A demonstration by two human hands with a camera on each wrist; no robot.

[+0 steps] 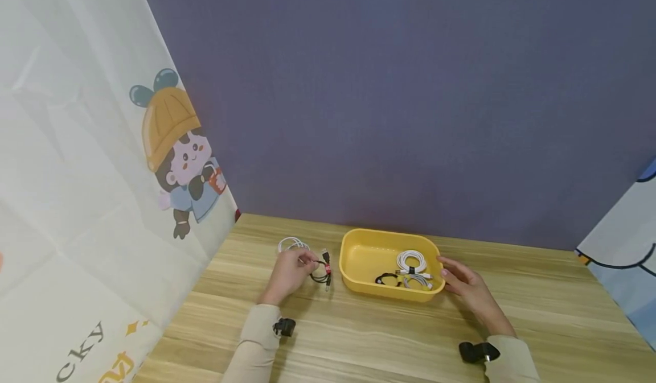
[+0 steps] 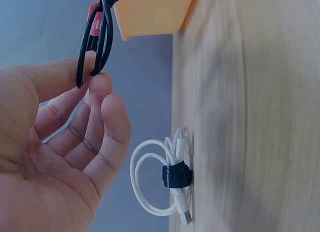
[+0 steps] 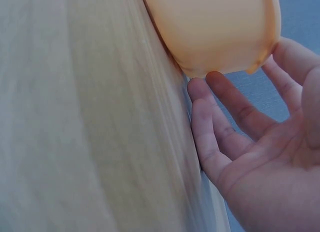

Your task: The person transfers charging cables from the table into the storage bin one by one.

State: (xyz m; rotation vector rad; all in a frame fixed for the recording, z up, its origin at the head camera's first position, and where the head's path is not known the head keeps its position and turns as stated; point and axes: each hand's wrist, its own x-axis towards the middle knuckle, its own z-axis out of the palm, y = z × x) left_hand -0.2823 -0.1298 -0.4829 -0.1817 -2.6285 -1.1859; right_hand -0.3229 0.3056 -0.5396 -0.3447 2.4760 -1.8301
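Note:
My left hand pinches a coiled black USB cable between thumb and fingertips, just left of the yellow bin. In the left wrist view, a red tie wraps the black cable's loops. Behind that hand, a coiled white cable with a black strap lies on the table, partly hidden in the head view. My right hand touches the bin's right end with relaxed fingers; its fingertips meet the outer wall. Inside the bin's right half lie a white cable, a grey cable and a small black cable.
The bin stands on a wood-grain table, close to a dark blue backdrop. A printed white sheet rises on the left. Another printed sheet borders the table on the right.

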